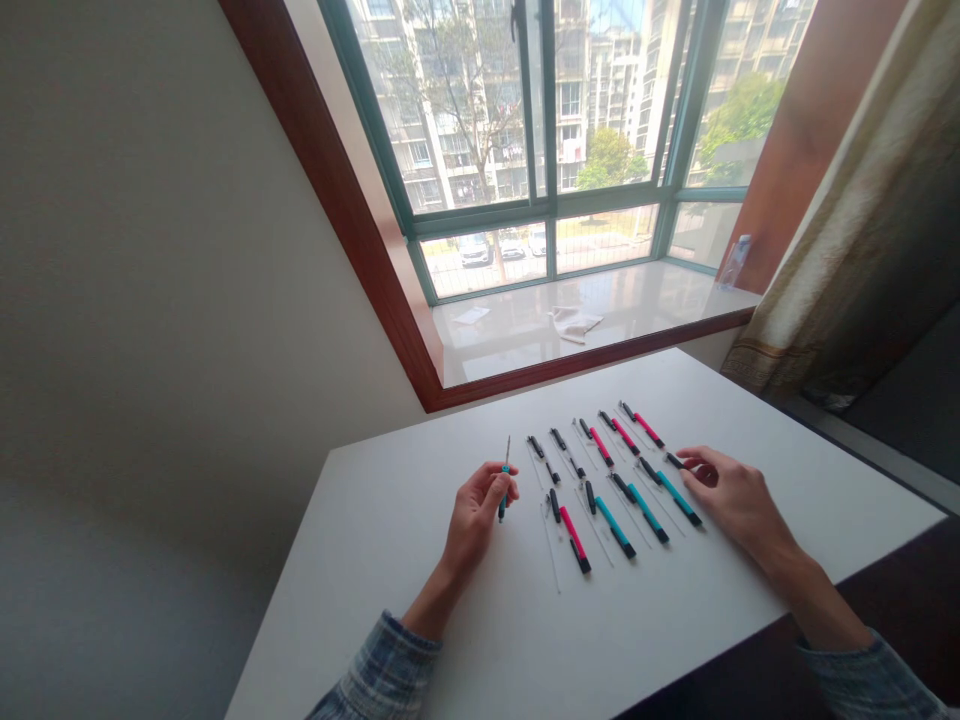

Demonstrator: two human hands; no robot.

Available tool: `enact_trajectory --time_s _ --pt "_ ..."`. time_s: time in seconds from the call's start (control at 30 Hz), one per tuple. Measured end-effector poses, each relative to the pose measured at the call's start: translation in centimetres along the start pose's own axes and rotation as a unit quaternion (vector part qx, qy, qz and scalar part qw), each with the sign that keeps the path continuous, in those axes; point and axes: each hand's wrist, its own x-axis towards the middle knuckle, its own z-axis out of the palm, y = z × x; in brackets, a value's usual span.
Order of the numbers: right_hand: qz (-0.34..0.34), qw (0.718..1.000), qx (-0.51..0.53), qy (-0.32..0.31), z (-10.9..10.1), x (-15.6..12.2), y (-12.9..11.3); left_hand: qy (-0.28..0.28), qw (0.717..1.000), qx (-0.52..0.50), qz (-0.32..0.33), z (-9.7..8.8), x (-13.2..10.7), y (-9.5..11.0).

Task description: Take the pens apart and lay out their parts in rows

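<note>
Upright between the fingers of my left hand [478,505] is a teal pen barrel [505,490], with a thin refill poking out of its top. My right hand [731,490] is at the right end of the rows, thumb and fingers closed on a small black pen part [674,461]. Between the hands lie two rows of pens taken apart. A pink barrel [575,540] is nearest my left hand, and several teal barrels [649,513] continue the front row. Pink barrels [625,437] and black grip pieces [557,439] make up the back row, with thin refills [551,550] alongside.
The white table [390,560] carries all the pen parts. Behind it, a window sill [510,355] holds a crumpled cloth [576,323], a paper [472,315] and a clear bottle [735,262]. A curtain [817,220] hangs at the right.
</note>
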Motion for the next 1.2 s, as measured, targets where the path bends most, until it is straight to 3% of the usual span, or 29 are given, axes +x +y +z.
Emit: enact_trajectory --time_s 0.47,0.57,0.67,0.83,0.93,1.07,1.2 --pt "0.002 1.0 0.015 0.015 -0.5 -0.5 -0.2 -0.009 1.0 -0.005 -0.003 0.0 -0.1 0.0" --pt "0.005 0.998 0.046 0.043 -1.0 -1.2 -1.5 -0.023 1.0 -0.008 -0.012 0.2 -0.2 0.3" --pt "0.012 0.991 0.124 0.05 -0.9 -2.3 -4.3 -0.041 0.999 -0.005 -0.027 0.5 -0.3 0.6" --pt "0.037 0.94 0.327 -0.09 1.3 -4.1 -10.3 -0.078 0.996 -0.015 -0.03 0.7 -0.5 0.6" --pt "0.046 0.906 0.393 -0.148 3.0 -4.7 -13.2 -0.111 0.993 -0.023 -0.03 0.7 -0.6 0.4" --pt "0.062 0.876 0.448 -0.165 4.8 -5.0 -15.3 -0.157 0.987 -0.01 -0.037 0.7 -0.9 0.1" --pt "0.077 0.846 0.498 -0.171 6.0 -5.2 -15.7 -0.184 0.982 0.03 -0.031 0.8 -1.2 0.1"
